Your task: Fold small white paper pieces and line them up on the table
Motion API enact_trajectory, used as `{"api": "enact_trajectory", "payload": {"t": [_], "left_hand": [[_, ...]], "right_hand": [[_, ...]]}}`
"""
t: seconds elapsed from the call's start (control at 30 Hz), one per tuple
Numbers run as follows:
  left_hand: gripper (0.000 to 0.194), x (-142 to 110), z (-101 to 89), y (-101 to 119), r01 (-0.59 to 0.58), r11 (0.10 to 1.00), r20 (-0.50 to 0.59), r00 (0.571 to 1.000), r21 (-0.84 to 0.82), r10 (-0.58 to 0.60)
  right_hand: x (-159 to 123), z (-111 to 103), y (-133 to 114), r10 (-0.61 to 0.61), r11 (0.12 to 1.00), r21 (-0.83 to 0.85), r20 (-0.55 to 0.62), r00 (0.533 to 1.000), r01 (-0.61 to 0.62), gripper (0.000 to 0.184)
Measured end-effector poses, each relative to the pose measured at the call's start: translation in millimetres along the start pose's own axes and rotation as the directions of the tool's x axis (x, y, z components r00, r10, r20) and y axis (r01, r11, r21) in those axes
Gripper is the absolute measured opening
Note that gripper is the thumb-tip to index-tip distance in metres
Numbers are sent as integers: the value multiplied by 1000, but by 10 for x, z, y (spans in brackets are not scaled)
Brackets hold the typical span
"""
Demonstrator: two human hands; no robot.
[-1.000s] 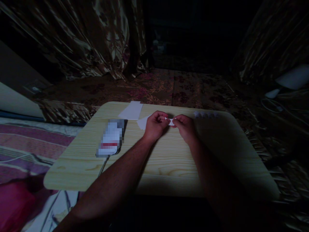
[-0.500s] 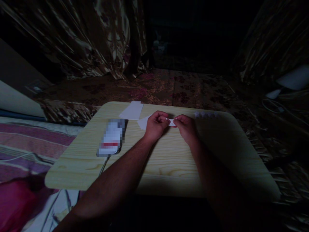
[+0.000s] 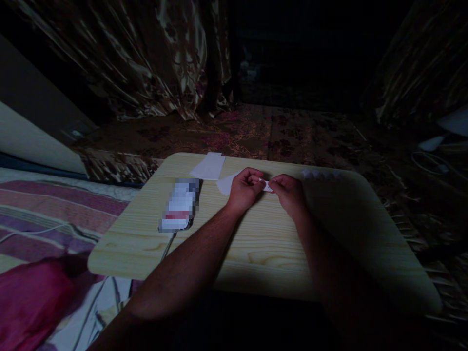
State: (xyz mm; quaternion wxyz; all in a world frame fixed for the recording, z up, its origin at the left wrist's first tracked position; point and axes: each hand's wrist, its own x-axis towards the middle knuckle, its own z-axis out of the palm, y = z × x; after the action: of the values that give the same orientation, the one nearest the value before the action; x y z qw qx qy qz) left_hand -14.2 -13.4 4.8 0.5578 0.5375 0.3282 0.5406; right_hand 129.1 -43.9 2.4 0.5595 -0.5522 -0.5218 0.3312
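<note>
Over the far half of the wooden table, my left hand [image 3: 245,190] and my right hand [image 3: 290,192] face each other with a small white piece of paper [image 3: 266,185] between them. The fingers of both hands are closed, pinching the paper at its two ends; much of it is hidden by the thumbs. Just left of my left hand lie white paper sheets [image 3: 225,185], partly covered by that hand. Behind them rests a stack of white paper [image 3: 209,166]. A row of several small pale pieces [image 3: 320,175] stands beyond my right hand, too dim to name.
A blurred-out phone [image 3: 180,204] with a cable [image 3: 168,246] lies on the left of the table [image 3: 263,248]. A striped bed cover [image 3: 66,207] and a red cloth [image 3: 34,297] are at the left. Patterned curtains [image 3: 175,58] hang behind; a lamp [image 3: 453,122] stands far right.
My view has turned slightly left, so everything sits further right in the picture. Both hands keep hold of the paper, and slightly less of it shows between the thumbs.
</note>
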Motion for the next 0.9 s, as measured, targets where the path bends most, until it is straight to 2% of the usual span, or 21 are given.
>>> {"api": "enact_trajectory", "payload": {"t": [0.27, 0.9], "left_hand": [[28, 8, -13, -8, 29, 999, 1, 1000, -27, -29], [27, 6, -17, -27, 54, 996, 15, 998, -76, -53]], "right_hand": [[-9, 0, -7, -5, 999, 33, 33, 999, 4, 16], [-30, 16, -12, -59, 997, -44, 43, 997, 61, 11]]}}
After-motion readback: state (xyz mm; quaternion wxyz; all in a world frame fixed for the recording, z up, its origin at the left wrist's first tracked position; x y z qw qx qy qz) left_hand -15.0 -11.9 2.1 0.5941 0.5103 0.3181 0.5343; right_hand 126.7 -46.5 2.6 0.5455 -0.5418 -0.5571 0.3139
